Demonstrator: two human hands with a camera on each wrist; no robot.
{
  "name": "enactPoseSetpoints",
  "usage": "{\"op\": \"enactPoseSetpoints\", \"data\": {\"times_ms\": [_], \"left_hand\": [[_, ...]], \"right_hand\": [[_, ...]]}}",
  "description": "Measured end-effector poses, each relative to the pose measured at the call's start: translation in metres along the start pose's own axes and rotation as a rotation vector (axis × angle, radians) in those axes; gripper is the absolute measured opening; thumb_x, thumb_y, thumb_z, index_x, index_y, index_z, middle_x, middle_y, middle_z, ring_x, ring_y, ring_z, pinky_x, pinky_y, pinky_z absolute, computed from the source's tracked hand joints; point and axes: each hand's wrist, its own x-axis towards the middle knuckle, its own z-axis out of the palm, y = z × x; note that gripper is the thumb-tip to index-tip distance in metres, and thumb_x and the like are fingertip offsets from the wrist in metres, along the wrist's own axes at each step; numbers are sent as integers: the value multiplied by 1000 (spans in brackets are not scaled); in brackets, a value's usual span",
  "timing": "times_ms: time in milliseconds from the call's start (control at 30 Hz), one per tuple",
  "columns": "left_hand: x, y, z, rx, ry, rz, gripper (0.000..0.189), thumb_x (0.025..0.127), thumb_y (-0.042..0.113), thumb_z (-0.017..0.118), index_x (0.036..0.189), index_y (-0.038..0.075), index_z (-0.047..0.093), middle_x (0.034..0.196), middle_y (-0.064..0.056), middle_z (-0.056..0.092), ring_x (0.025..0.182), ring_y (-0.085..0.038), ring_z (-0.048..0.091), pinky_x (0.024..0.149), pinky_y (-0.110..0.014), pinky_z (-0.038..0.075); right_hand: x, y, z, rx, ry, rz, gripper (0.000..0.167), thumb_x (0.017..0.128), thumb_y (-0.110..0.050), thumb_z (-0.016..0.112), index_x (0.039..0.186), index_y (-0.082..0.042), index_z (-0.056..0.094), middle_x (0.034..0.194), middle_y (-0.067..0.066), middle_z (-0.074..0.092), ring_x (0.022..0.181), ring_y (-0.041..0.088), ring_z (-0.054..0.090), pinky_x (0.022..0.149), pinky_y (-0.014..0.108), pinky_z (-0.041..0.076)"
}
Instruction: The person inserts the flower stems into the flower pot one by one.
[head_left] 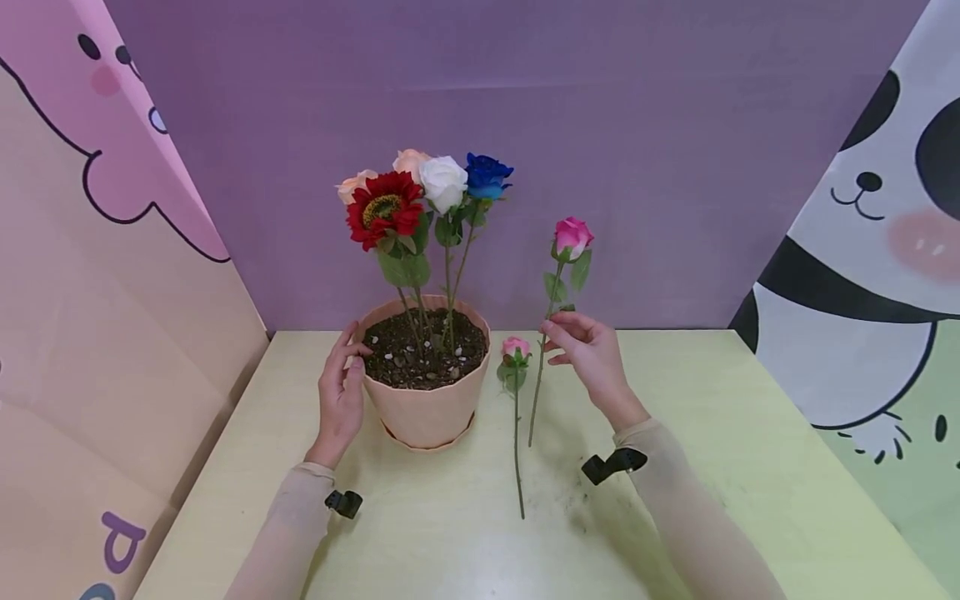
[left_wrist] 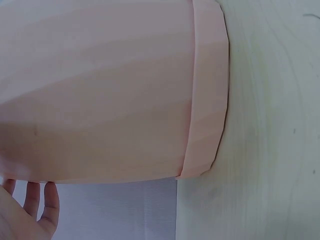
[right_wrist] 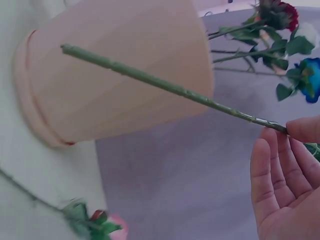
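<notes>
A peach flowerpot (head_left: 423,408) on a saucer holds dark soil (head_left: 397,358) and several upright artificial flowers: a red sunflower-like bloom (head_left: 384,208), a white rose (head_left: 443,183), a blue rose (head_left: 487,175) and peach blooms (head_left: 410,163). My left hand (head_left: 342,400) rests against the pot's left side near the rim, fingertips touching it in the left wrist view. Right of the pot, my right hand (head_left: 588,354) pinches the stem of a deep pink rose (head_left: 573,237) between thumb and fingers. Its bloom points up; the bare stem end (right_wrist: 75,51) hangs down before the pot.
A smaller pink rose (head_left: 516,348) lies on the pale table (head_left: 420,525) between the pot and my right hand, stem toward me. Dark crumbs dot the table nearby. A purple panel (head_left: 637,150) stands behind, with printed panels at both sides.
</notes>
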Motion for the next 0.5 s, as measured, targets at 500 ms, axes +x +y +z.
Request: {"op": "enactPoseSetpoints", "data": {"times_ms": [500], "left_hand": [[-1,-2,0,-1,5,18,56,113,47,44,116,-6,63,167,-19,44,155,-41,42,97,-21,41]], "right_hand": [[11,-50,25,119,41,-187,25,101,-17,74,118,0,71,96,-10,80,77,9,76,68,28,64]]}}
